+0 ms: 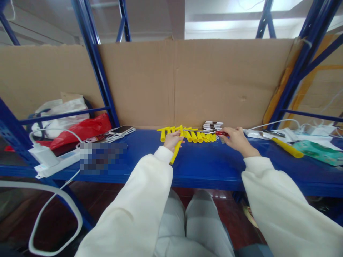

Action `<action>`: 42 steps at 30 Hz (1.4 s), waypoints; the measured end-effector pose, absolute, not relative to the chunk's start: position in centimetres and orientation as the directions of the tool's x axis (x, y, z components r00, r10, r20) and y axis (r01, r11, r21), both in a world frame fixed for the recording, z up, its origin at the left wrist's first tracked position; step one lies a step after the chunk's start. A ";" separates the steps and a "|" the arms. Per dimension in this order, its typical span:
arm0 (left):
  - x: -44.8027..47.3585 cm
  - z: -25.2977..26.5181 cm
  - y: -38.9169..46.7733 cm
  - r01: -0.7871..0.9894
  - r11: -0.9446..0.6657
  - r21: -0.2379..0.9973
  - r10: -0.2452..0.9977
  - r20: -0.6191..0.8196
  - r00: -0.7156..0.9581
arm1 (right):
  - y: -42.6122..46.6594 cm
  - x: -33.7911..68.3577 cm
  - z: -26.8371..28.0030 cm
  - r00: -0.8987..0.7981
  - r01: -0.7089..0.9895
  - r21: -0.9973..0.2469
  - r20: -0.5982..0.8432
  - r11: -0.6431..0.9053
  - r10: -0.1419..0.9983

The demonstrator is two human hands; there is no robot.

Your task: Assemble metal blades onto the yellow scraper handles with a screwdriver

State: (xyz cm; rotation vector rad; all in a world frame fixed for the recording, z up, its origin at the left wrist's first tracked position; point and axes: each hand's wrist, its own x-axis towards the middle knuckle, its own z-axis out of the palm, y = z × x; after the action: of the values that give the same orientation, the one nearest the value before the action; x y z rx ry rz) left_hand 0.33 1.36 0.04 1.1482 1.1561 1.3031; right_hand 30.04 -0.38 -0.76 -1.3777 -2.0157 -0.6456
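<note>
My left hand (173, 140) is closed around a yellow T-shaped plastic piece (175, 152), whose tube end points down toward me. My right hand (235, 140) grips the red handle of a screwdriver (223, 134). Its thin metal shaft runs left to the head of the held yellow piece; whether the tip touches a screw there is too small to tell. Behind and beside my left hand lie several more yellow pieces (199, 137) in a row on the blue shelf (203, 164). A small stack of white and dark packets (212, 125) sits behind them.
At the left are a white power strip (61, 161), a phone (122, 130) with cables and a red bag (83, 132). To the right lie a yellow tube (288, 147), a green packet (318, 151) and white cables. A cardboard panel (209, 82) closes off the back.
</note>
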 end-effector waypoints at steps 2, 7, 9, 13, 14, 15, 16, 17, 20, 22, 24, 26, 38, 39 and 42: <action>0.3 0.0 1.4 -0.078 -0.047 0.996 0.998 0.044 -0.036 | -0.6 29.9 -0.8 -0.295 0.942 0.104 0.711 0.319 0.639; 0.1 0.0 1.6 -0.063 -0.084 0.994 0.996 0.085 0.011 | -0.9 29.7 -0.7 -0.315 0.943 0.145 0.683 0.301 0.659; 0.0 -0.1 1.7 -0.058 -0.111 0.992 0.994 0.111 0.009 | -1.0 29.6 -0.6 -0.342 0.932 0.152 0.664 0.328 0.665; -0.2 -0.1 2.0 0.009 -0.123 0.992 0.992 0.123 -0.021 | -1.4 29.2 -0.5 -0.354 0.929 0.154 0.639 0.338 0.683; -0.2 -0.1 2.1 0.035 -0.124 0.992 0.992 0.125 -0.027 | -1.6 29.0 -0.5 -0.338 0.936 0.150 0.637 0.319 0.693; -0.3 -0.1 2.2 0.061 -0.127 0.990 0.991 0.129 -0.030 | -1.7 28.9 -0.5 -0.312 0.946 0.142 0.635 0.290 0.707; -0.3 -0.1 2.2 0.086 -0.131 0.988 0.990 0.134 -0.032 | -1.8 28.7 -0.5 -0.277 0.958 0.129 0.634 0.255 0.722; -0.3 -0.1 2.2 0.107 -0.135 0.985 0.990 0.139 -0.031 | -2.0 28.5 -0.4 -0.239 0.969 0.114 0.633 0.217 0.736; -0.4 -0.1 2.2 0.132 -0.155 0.979 0.987 0.158 -0.018 | -2.2 28.1 -0.4 -0.158 0.987 0.072 0.625 0.144 0.764; -0.4 -0.1 2.2 0.119 -0.174 0.978 0.984 0.175 -0.002 | -2.2 28.0 -0.3 -0.141 0.989 0.058 0.619 0.134 0.773; -0.5 -0.2 2.4 0.101 -0.181 0.978 0.983 0.181 0.008 | -2.1 28.0 -0.3 -0.138 0.989 0.050 0.618 0.137 0.774; -0.5 -0.3 2.6 0.084 -0.178 0.980 0.984 0.177 0.013 | -2.1 28.1 -0.4 -0.147 0.988 0.050 0.624 0.148 0.767; -0.6 -0.2 2.5 0.040 -0.159 0.986 0.987 0.159 -0.007 | -2.2 28.6 -0.4 -0.301 0.951 0.157 0.657 0.266 0.691; -0.5 -0.2 2.5 0.041 -0.161 0.986 0.987 0.161 -0.009 | -2.2 28.6 -0.5 -0.302 0.951 0.158 0.655 0.265 0.693; -0.5 -0.2 2.5 0.040 -0.168 0.985 0.986 0.168 -0.014 | -2.1 28.5 -0.5 -0.302 0.951 0.160 0.650 0.263 0.698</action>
State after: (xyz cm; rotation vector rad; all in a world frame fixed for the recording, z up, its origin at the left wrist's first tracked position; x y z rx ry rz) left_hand -0.49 2.51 -0.22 1.3542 1.1663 1.3274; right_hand 28.49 -2.08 -0.53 -1.4905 -2.0863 -0.7471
